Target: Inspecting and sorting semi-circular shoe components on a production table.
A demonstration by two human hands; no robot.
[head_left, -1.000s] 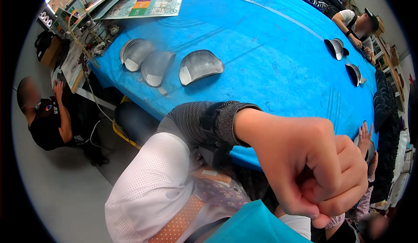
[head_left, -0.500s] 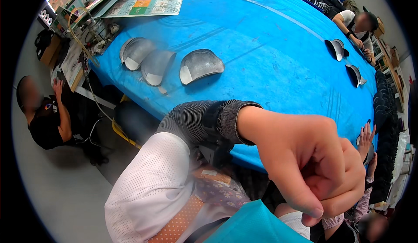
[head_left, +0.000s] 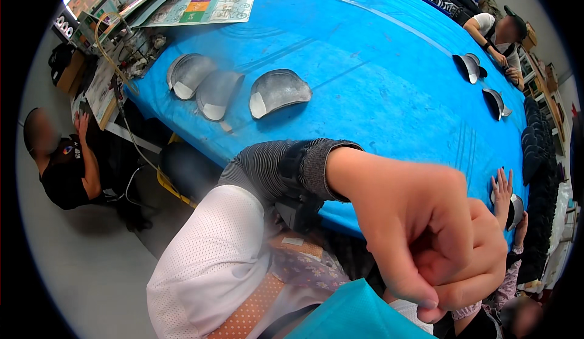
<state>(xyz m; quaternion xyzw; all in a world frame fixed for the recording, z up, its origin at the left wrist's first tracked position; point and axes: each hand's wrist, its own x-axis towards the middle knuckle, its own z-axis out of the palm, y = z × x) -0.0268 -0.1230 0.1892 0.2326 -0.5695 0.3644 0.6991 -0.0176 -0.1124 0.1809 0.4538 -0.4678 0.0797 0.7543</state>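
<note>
My left hand (head_left: 420,229) is closed near the camera, above the near edge of the blue-covered table (head_left: 371,89). Its thumb and bent fingers press together at the lower end, and whatever they may pinch is hidden or too small to make out. A dark striped sleeve (head_left: 255,166) covers the forearm, with white mesh fabric (head_left: 207,260) higher up the arm. My right hand does not show. Beyond my left wrist lie curved, shell-like grey pieces: one (head_left: 280,94) alone, another (head_left: 219,94) beside a third (head_left: 188,74), each with a pale patch at one corner.
Teal fabric (head_left: 353,314) fills the bottom middle. At right, a co-worker's hands (head_left: 502,193) touch a curved piece (head_left: 516,210); dark curved pieces (head_left: 538,156) are stacked along that edge. Printed boards (head_left: 207,1) lie far left. Another person (head_left: 67,156) is at left, one (head_left: 508,35) far right.
My left hand shifts slightly left, fingers still closed. At the right edge, the co-worker's hands move up and left a little, and more of the curved piece there shows.
</note>
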